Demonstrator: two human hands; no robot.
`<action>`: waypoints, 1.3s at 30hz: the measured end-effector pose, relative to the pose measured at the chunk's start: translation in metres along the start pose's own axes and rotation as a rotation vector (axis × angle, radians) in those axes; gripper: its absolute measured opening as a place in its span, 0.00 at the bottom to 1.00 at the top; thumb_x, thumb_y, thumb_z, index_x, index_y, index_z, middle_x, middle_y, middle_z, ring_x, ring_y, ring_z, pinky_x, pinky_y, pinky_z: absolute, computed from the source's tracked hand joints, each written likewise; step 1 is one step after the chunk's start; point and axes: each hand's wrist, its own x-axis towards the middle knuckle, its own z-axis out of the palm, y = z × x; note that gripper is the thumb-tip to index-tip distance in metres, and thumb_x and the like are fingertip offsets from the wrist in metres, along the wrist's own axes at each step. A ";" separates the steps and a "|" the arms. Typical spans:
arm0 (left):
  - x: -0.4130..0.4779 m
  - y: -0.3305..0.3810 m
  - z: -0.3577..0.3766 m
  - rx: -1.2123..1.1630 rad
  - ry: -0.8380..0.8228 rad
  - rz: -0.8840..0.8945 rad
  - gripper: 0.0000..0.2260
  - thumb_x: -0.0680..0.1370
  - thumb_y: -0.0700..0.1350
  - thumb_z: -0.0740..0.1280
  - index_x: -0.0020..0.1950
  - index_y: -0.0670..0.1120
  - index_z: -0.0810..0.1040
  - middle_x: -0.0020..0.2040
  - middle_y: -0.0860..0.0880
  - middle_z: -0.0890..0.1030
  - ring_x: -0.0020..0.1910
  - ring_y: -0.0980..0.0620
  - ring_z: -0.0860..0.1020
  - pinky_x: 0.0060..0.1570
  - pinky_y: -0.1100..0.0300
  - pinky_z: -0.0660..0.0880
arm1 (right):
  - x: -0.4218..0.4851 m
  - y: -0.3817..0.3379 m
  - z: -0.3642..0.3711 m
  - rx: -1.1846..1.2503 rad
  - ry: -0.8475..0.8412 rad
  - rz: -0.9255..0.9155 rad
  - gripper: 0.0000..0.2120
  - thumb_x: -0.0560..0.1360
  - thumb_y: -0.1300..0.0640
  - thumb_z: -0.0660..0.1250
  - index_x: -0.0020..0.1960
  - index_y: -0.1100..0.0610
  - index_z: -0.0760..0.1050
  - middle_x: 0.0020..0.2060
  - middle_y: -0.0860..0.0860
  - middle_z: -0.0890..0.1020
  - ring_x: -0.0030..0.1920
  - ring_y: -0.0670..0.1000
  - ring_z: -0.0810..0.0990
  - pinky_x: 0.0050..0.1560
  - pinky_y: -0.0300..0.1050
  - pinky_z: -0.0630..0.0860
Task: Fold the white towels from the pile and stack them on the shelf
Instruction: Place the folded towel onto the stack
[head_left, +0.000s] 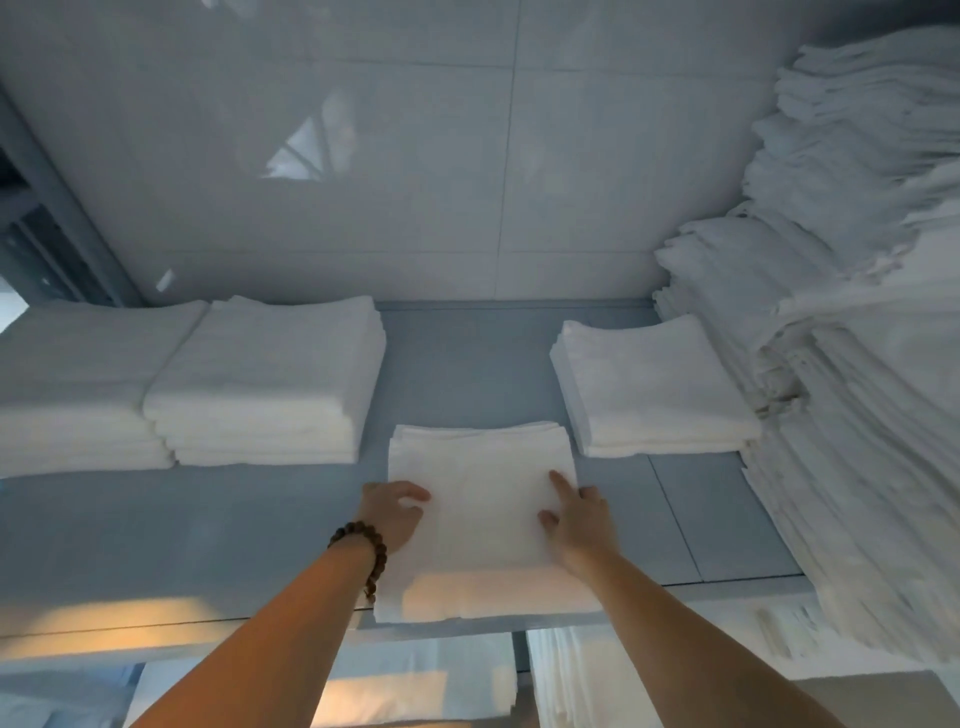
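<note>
A folded white towel (480, 499) lies flat on the grey shelf (467, 364), reaching its front edge. My left hand (392, 512), with a bead bracelet on the wrist, rests on the towel's left side with fingers loosely bent. My right hand (574, 514) presses on the towel's right side, its index finger stretched forward. Stacks of folded white towels (265, 379) stand at the left of the shelf. A smaller stack (649, 384) sits at the right behind the towel.
A tall leaning pile of white towels (857, 312) fills the right side. A glossy tiled wall (415, 156) backs the shelf. More folded white linen (426, 686) lies on the level below. Bare shelf shows between the two stacks.
</note>
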 end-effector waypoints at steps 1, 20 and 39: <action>-0.001 0.000 0.000 -0.007 -0.008 -0.008 0.12 0.74 0.35 0.64 0.44 0.51 0.81 0.59 0.39 0.75 0.42 0.47 0.78 0.34 0.67 0.73 | 0.001 0.001 -0.001 0.006 -0.006 0.004 0.26 0.78 0.48 0.58 0.75 0.44 0.55 0.64 0.58 0.67 0.64 0.60 0.68 0.65 0.51 0.68; -0.032 0.007 0.049 0.271 0.047 0.083 0.16 0.78 0.43 0.61 0.66 0.53 0.71 0.75 0.48 0.49 0.58 0.46 0.75 0.60 0.60 0.70 | 0.009 0.023 -0.016 0.046 -0.005 -0.102 0.24 0.80 0.55 0.57 0.74 0.45 0.58 0.64 0.57 0.65 0.60 0.58 0.73 0.61 0.49 0.72; -0.049 0.038 0.084 0.361 0.173 -0.094 0.20 0.77 0.36 0.56 0.67 0.52 0.68 0.76 0.51 0.49 0.70 0.47 0.63 0.68 0.54 0.65 | 0.025 0.047 -0.030 0.130 -0.072 -0.329 0.21 0.79 0.59 0.56 0.70 0.46 0.65 0.68 0.53 0.67 0.63 0.52 0.72 0.59 0.38 0.65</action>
